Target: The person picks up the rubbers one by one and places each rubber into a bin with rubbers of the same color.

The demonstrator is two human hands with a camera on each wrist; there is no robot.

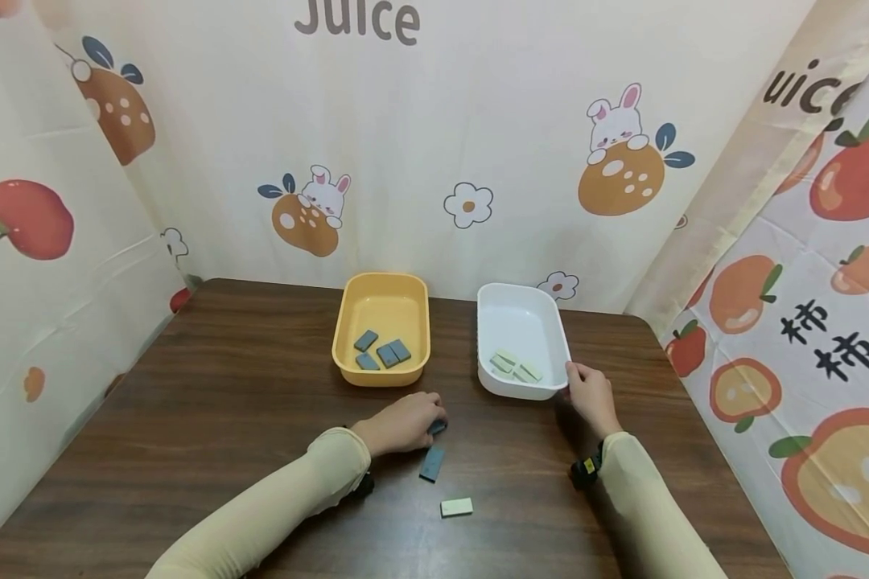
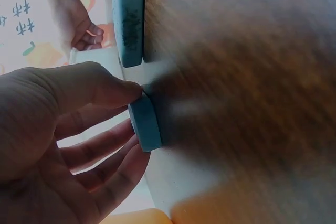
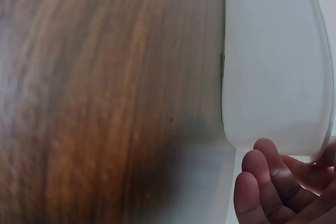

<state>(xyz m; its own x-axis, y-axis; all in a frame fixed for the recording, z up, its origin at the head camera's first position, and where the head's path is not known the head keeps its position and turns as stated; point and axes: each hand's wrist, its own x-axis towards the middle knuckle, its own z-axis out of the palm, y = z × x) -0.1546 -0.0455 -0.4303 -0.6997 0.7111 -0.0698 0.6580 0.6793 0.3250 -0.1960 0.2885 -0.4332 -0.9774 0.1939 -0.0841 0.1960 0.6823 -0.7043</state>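
We've got a small blue-grey rectangular block point(image 2: 148, 124) pinched in the left hand point(image 1: 404, 422), a matching loose block point(image 1: 431, 464) lying just nearer us, then a pale-green rectangular block point(image 1: 456, 507). Four more blue-grey ones point(image 1: 387, 355) sit in the yellow rounded plastic tray point(image 1: 380, 378), some pale-green ones point(image 1: 527, 371) in the white rounded plastic tray point(image 1: 517, 389).

Blocks point(image 1: 457, 507) lie inside and before two side-by-side trays point(image 1: 525, 322).
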